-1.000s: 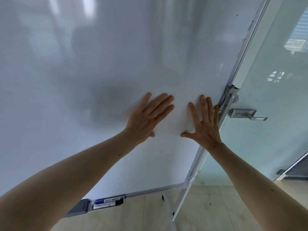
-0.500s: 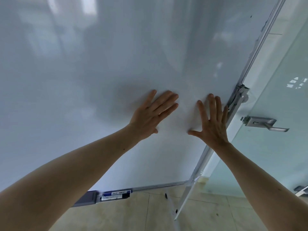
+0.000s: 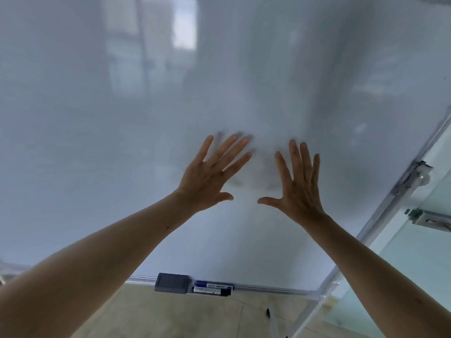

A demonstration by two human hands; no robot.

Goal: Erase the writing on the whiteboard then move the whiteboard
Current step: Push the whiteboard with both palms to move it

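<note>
Hands (image 3: 253,181) splayed, seemingly against whiteboard (image 3: 122,142)

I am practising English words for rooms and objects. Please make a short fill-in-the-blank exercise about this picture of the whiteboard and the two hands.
1. Both hands, the left hand and the right hand, have their fingers ____ (spread or curled).
2. The grey eraser lies on the tray at the ____ edge of the whiteboard.
3. The markers lie to the ____ of the eraser in the picture.
4. The board surface shows ____ writing.

Missing words: spread; bottom; right; no
</note>
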